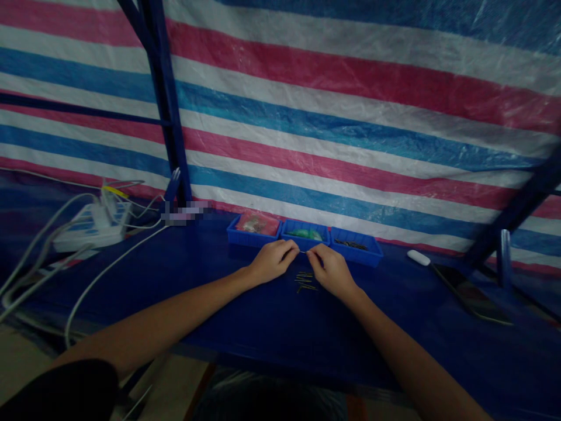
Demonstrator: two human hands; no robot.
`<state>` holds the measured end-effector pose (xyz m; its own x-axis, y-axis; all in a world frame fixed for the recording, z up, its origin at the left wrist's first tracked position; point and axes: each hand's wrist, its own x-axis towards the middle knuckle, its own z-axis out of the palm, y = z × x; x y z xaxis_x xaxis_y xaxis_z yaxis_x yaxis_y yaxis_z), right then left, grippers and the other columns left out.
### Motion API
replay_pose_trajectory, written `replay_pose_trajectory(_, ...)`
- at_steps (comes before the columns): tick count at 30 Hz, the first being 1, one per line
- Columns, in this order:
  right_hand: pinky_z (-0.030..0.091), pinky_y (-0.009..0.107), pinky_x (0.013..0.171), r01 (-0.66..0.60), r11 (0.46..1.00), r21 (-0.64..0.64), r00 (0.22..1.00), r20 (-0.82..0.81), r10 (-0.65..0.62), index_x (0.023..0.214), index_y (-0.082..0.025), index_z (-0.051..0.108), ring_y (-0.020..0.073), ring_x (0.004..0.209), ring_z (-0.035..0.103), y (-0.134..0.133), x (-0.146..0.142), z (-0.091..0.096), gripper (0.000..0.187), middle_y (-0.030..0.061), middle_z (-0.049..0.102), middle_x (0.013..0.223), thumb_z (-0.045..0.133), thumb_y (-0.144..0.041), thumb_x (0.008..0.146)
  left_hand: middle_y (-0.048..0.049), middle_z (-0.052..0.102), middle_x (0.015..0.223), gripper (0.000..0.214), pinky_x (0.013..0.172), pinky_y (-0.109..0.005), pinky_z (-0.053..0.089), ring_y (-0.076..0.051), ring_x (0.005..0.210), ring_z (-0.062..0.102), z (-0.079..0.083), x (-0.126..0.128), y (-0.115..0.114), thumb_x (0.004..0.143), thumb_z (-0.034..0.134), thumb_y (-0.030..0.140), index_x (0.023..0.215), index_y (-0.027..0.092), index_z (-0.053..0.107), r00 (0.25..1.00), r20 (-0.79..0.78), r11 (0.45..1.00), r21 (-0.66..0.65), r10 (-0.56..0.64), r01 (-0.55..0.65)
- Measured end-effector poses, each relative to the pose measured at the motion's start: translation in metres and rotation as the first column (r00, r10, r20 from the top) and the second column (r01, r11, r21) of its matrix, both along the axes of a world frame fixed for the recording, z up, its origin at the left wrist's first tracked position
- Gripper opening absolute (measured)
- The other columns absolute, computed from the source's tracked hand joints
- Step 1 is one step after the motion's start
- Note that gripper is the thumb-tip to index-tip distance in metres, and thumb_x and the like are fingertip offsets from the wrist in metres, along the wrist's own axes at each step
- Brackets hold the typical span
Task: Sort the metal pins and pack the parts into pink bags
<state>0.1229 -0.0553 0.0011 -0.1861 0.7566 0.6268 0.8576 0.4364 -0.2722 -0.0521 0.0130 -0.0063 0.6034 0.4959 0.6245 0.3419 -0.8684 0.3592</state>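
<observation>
My left hand (272, 261) and my right hand (332, 271) meet just in front of the bins, fingertips pinched close together. Between them a small thin rod (302, 252) spans the gap, one end in each pinch; its exact kind is too small to make out. On the table just below the hands lie several thin brass-coloured pieces (305, 282), roughly in a column. Behind the hands stand a blue bin with a red bag (258, 224), a blue bin with green material (305, 234) and a blue bin with small dark metal pieces (350, 244).
A white power strip (92, 228) with plugs and looping white cables (109, 263) takes up the table's left side. To the right lie a small white case (418, 257) and a dark phone (471, 295). Blue metal posts (169, 111) and a striped tarp (342, 117) rise behind.
</observation>
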Motion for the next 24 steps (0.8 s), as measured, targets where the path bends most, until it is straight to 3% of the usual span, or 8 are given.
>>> replay_pose_trajectory(5, 0.04, 0.024, 0.061, -0.003, 1.0, 0.008, 1.0, -0.021, 0.003, 0.094, -0.019, 0.058, 0.0146, 0.063, 0.056, -0.0015, -0.002, -0.0001, 0.013, -0.0002, 0.057, 0.068, 0.051, -0.028, 0.086, -0.0005, 0.057, 0.065, 0.029, 0.061, -0.024, 0.041, -0.013, 0.062, 0.054, 0.0018, -0.0003, -0.0011, 0.094, 0.035, 0.029, 0.073, 0.017, 0.052, 1.0, -0.015, 0.999, -0.048, 0.018, -0.019)
replay_pose_trajectory(10, 0.04, 0.025, 0.063, -0.013, 0.999, 0.037, 1.0, 0.007, 0.013, 0.087, -0.02, 0.058, 0.0151, 0.066, 0.056, -0.0033, -0.0027, 0.0024, 0.012, 0.0024, 0.06, 0.074, 0.047, -0.024, 0.088, -0.0003, 0.058, 0.065, 0.031, 0.06, -0.024, 0.04, -0.012, 0.062, 0.055, 0.0025, -0.0007, -0.002, 0.094, 0.034, 0.03, 0.072, 0.017, 0.051, 1.0, -0.014, 0.998, -0.055, -0.006, 0.005)
replay_pose_trajectory(17, 0.04, 0.025, 0.064, 0.013, 0.999, 0.029, 0.998, 0.054, -0.015, 0.071, -0.02, 0.054, 0.0153, 0.067, 0.056, -0.0023, -0.0015, 0.002, 0.029, 0.0037, 0.059, 0.072, 0.038, -0.027, 0.093, 0.0007, 0.06, 0.072, 0.018, 0.064, -0.023, 0.042, -0.013, 0.067, 0.058, 0.0022, -0.0009, -0.0027, 0.093, 0.038, 0.028, 0.091, 0.018, 0.053, 0.999, 0.045, 0.998, -0.056, -0.01, 0.012)
replay_pose_trajectory(24, 0.04, 0.025, 0.062, 0.001, 1.0, 0.03, 1.0, 0.016, -0.002, 0.094, -0.018, 0.059, 0.0156, 0.067, 0.057, -0.0033, -0.003, 0.001, 0.015, 0.0018, 0.06, 0.072, 0.05, -0.029, 0.088, 0.0008, 0.056, 0.064, 0.024, 0.058, -0.023, 0.039, -0.012, 0.061, 0.054, 0.0042, -0.0008, -0.0039, 0.093, 0.036, 0.027, 0.075, 0.018, 0.05, 0.999, 0.046, 0.998, -0.069, -0.001, 0.004)
